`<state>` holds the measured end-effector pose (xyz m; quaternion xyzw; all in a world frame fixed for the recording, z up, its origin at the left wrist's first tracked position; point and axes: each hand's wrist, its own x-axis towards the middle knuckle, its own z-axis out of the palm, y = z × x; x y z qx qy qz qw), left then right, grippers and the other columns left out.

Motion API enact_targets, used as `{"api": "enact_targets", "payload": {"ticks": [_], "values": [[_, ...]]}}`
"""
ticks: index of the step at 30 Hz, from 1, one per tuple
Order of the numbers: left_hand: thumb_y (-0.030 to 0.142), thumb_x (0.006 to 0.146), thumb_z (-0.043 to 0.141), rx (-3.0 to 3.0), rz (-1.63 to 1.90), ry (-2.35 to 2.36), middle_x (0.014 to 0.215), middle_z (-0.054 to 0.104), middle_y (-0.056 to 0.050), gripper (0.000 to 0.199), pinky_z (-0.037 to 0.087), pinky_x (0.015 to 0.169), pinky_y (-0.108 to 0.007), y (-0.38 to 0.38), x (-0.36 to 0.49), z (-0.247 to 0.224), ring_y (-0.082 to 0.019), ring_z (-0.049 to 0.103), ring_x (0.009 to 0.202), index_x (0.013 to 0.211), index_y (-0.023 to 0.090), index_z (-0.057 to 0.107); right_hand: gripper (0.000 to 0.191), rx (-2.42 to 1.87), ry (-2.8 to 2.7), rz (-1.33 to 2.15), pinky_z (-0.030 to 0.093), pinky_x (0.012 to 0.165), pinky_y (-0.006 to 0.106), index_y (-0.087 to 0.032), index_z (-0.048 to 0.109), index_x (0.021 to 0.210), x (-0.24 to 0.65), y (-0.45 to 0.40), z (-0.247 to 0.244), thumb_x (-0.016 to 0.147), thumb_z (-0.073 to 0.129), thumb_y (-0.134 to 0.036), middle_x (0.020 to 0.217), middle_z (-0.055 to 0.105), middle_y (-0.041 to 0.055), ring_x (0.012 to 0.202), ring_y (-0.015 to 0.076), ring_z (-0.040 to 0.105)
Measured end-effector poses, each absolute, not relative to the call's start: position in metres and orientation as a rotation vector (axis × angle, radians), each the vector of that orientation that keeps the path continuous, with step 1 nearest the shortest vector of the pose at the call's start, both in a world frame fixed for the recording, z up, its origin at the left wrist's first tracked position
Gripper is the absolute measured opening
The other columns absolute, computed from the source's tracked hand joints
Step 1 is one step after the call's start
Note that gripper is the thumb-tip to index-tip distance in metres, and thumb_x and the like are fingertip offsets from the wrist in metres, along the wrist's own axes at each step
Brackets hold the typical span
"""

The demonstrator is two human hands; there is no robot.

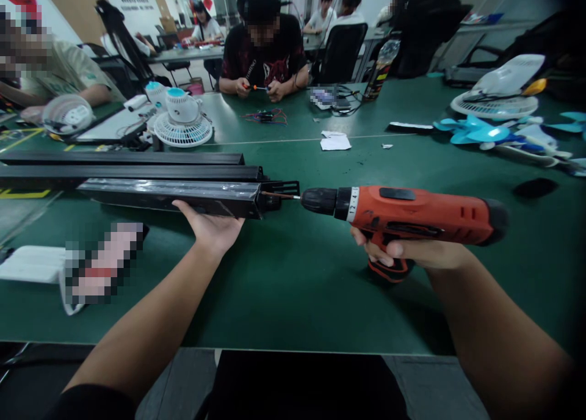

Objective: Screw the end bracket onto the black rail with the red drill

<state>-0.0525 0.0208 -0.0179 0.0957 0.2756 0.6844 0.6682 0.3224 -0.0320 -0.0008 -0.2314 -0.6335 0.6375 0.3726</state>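
My right hand [403, 252] is wrapped round the grip of an orange and black cordless drill [425, 209], which points left. A long thin bit [286, 195] runs from its chuck [320, 200] to the end of a black bar [183, 194] wrapped in shiny film. Whether the tip touches the bar or has entered it, I cannot tell. Beneath the bar near that end, my left hand [215, 228] supports it with the thumb along its near side; the other fingers are hidden underneath. Two more black bars [123, 159] lie behind it.
A phone [110, 264] and a white charger-like block [39, 263] lie at the left. Fan parts [183, 127] stand farther back, with blue fan blades [476, 129] and a fan cage [494, 104] at the right. Across the green table [302, 298] a person [263, 47] handles a small tool.
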Motion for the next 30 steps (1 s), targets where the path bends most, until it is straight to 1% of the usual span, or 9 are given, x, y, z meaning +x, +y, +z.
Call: {"api": "enact_targets", "payload": {"ticks": [4,7,11,13,17,20,22,26,30], "values": [[0.108,0.097,0.031,0.204,1.537,0.583,0.182,0.059,-0.011,0.110,0.055,0.131,-0.056,0.0217,-0.0549,-0.0210,-0.041,0.050,0.173,0.178,0.037,0.052,0.037,-0.599,-1.614,1.643,0.060,0.050,0.021,-0.023,0.087,0.122,0.3216,-0.0319,-0.0014,0.095,0.099,-0.046,0.101,0.076,0.0047,0.056,0.0083,0.063],[0.108,0.096,0.031,0.201,1.524,0.551,0.179,0.062,-0.011,0.111,0.051,0.135,-0.058,0.0221,-0.0556,-0.0215,-0.041,0.048,0.174,0.178,0.037,0.052,0.037,-0.581,-1.619,1.641,0.058,0.049,0.021,-0.022,0.087,0.122,0.3209,-0.0316,-0.0008,0.096,0.099,-0.046,0.099,0.076,0.0043,0.057,0.0085,0.062],[0.108,0.097,0.030,0.210,1.541,0.586,0.177,0.063,-0.012,0.111,0.050,0.136,-0.056,0.0215,-0.0540,-0.0196,-0.039,0.047,0.175,0.179,0.036,0.051,0.036,-0.581,-1.644,1.666,0.058,0.052,0.020,-0.020,0.087,0.119,0.3200,-0.0311,0.0016,0.097,0.098,-0.047,0.080,0.070,-0.0008,0.056,0.0093,0.059],[0.107,0.098,0.029,0.211,1.548,0.606,0.178,0.062,-0.011,0.110,0.050,0.135,-0.056,0.0210,-0.0534,-0.0188,-0.039,0.047,0.175,0.179,0.036,0.051,0.036,-0.589,-1.644,1.675,0.058,0.053,0.020,-0.020,0.087,0.118,0.3197,-0.0309,0.0024,0.097,0.098,-0.047,0.077,0.069,-0.0015,0.056,0.0095,0.059],[0.107,0.097,0.030,0.207,1.543,0.592,0.179,0.062,-0.012,0.110,0.054,0.132,-0.056,0.0207,-0.0534,-0.0186,-0.040,0.051,0.172,0.179,0.037,0.050,0.037,-0.605,-1.613,1.678,0.059,0.053,0.020,-0.022,0.087,0.119,0.3197,-0.0313,0.0027,0.095,0.099,-0.047,0.091,0.074,0.0014,0.057,0.0083,0.062],[0.108,0.097,0.030,0.201,1.542,0.594,0.177,0.064,-0.012,0.110,0.055,0.131,-0.056,0.0203,-0.0529,-0.0176,-0.040,0.052,0.170,0.179,0.037,0.051,0.038,-0.628,-1.609,1.660,0.059,0.053,0.022,-0.022,0.087,0.119,0.3199,-0.0317,0.0030,0.094,0.100,-0.047,0.100,0.077,0.0042,0.057,0.0085,0.064],[0.108,0.097,0.029,0.196,1.541,0.613,0.176,0.064,-0.012,0.110,0.055,0.131,-0.055,0.0198,-0.0517,-0.0162,-0.040,0.052,0.170,0.178,0.037,0.052,0.038,-0.641,-1.607,1.657,0.060,0.053,0.023,-0.022,0.087,0.118,0.3201,-0.0319,0.0031,0.093,0.100,-0.047,0.101,0.077,0.0044,0.057,0.0088,0.064],[0.107,0.098,0.025,0.204,1.554,0.646,0.175,0.065,-0.011,0.110,0.055,0.130,-0.054,0.0193,-0.0495,-0.0135,-0.039,0.053,0.169,0.178,0.036,0.052,0.037,-0.628,-1.620,1.652,0.060,0.053,0.023,-0.023,0.087,0.119,0.3212,-0.0320,0.0016,0.094,0.100,-0.047,0.092,0.076,0.0025,0.056,0.0093,0.063],[0.107,0.097,0.027,0.203,1.549,0.634,0.175,0.066,-0.011,0.111,0.055,0.130,-0.053,0.0194,-0.0498,-0.0135,-0.039,0.055,0.168,0.180,0.037,0.050,0.041,-0.659,-1.608,1.633,0.060,0.050,0.024,-0.024,0.086,0.120,0.3224,-0.0327,0.0006,0.092,0.101,-0.049,0.099,0.078,0.0053,0.056,0.0102,0.063]]}}
